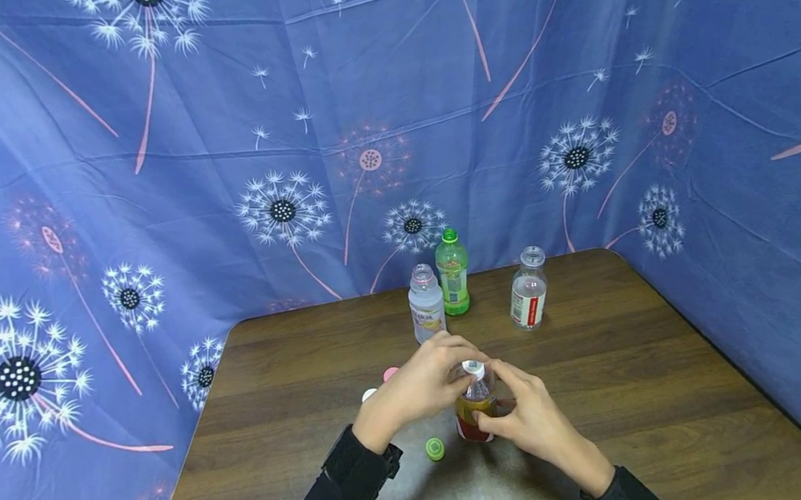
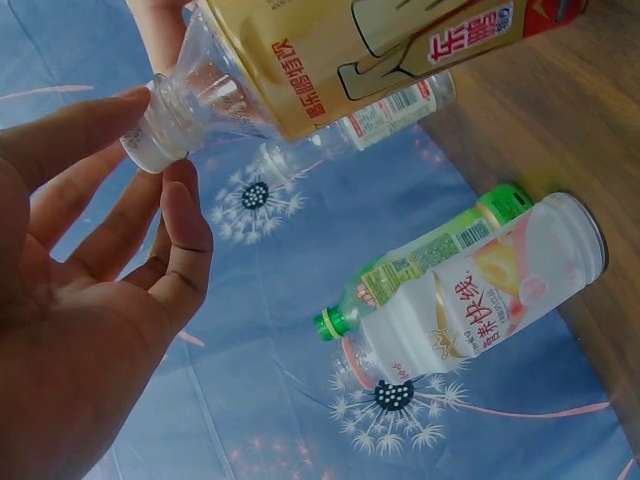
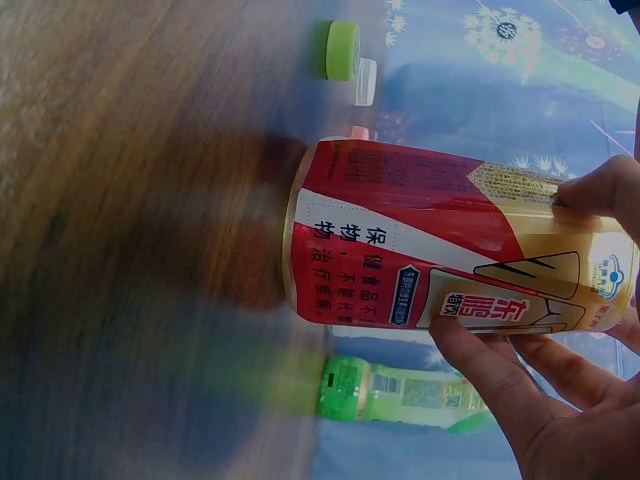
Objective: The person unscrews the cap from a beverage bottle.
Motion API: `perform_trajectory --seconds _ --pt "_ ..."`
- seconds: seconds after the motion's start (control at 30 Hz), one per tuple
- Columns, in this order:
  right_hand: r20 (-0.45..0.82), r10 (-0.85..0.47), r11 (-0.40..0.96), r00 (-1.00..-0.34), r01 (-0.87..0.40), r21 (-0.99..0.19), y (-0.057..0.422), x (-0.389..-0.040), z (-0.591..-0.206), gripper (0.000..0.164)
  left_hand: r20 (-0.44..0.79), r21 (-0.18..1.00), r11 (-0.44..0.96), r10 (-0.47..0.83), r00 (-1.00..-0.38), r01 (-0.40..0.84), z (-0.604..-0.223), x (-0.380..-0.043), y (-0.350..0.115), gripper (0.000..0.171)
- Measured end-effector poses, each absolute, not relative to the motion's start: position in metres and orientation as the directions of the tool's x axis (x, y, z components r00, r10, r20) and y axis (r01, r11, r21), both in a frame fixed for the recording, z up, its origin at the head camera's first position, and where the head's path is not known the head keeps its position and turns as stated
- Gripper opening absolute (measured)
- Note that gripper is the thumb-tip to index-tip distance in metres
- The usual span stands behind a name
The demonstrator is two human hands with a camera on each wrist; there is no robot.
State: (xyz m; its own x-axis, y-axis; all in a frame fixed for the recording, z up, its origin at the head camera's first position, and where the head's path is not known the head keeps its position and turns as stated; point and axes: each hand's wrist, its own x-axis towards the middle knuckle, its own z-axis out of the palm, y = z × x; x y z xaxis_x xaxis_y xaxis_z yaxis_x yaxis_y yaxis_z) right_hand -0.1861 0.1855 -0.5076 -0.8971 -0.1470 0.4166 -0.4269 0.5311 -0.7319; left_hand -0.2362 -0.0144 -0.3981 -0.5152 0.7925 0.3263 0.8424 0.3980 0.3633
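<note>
A clear plastic bottle with a gold and red label (image 3: 420,240) stands upright near the middle of the table, a white cap (image 2: 155,150) at its neck. My left hand (image 1: 416,381) pinches that cap between thumb and fingers from above. With thumb and fingers around its labelled body, my right hand (image 1: 532,414) grips the same bottle. A green cap (image 1: 435,449) lies on the table just left of the bottle. Beyond my left hand are a pink cap (image 1: 391,373) and a white cap (image 1: 369,395), partly hidden in the head view.
Behind the hands stand a white-labelled bottle (image 1: 427,308), a green bottle (image 1: 453,273) and a clear bottle (image 1: 528,290), all without caps. The brown wooden table (image 1: 277,399) meets a blue dandelion-print cloth (image 1: 341,231) at its back and right.
</note>
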Motion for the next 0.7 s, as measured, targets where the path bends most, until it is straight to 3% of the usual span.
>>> perform_trajectory --seconds 0.17,0.43,0.7 --pt "0.413 -0.145 0.501 -0.899 -0.427 -0.753 0.185 -0.186 -0.508 0.072 0.406 0.307 0.465 0.725 -0.557 0.830 -0.404 -0.233 -0.008 0.025" --pt "0.435 -0.143 0.515 -0.889 -0.442 -0.735 0.184 -0.185 -0.508 0.073 0.504 0.133 0.687 0.574 -0.645 0.715 -0.409 -0.226 0.005 0.041" --pt "0.451 -0.147 0.518 -0.881 -0.457 -0.723 0.184 -0.185 -0.508 0.070 0.473 0.143 0.671 0.600 -0.646 0.728 -0.407 -0.226 0.006 0.033"
